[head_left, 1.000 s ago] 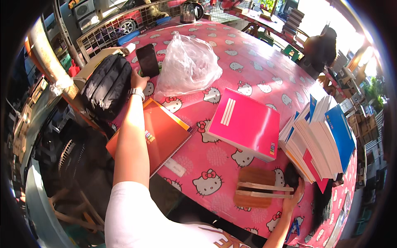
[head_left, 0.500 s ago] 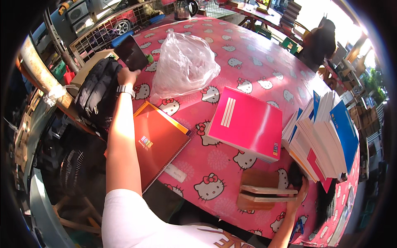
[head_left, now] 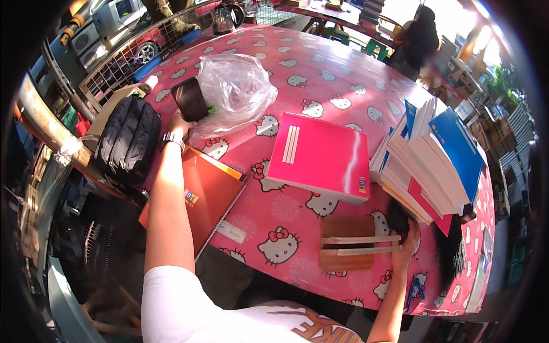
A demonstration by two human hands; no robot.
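Observation:
My left hand (head_left: 178, 124) reaches far out to the left and holds a black phone (head_left: 190, 98) upright beside a crumpled clear plastic bag (head_left: 235, 90). Under that forearm lies an orange spiral notebook (head_left: 206, 191), hanging over the table's edge. My right hand (head_left: 405, 240) rests at the near right, fingers against the end of a brown wooden block with two pale slats (head_left: 350, 243), just below a leaning stack of books (head_left: 434, 157). A pink notebook stack (head_left: 321, 155) lies in the middle.
A pink cartoon-cat tablecloth covers the table (head_left: 320, 74). A black backpack (head_left: 128, 140) sits at its left edge. A kettle (head_left: 226, 17) stands at the far end. A seated person (head_left: 420, 37) is beyond the table. A wire rack (head_left: 123, 63) lies to the left.
My left hand has brought the phone to the right, closer to the plastic bag. My right hand stays at the wooden block.

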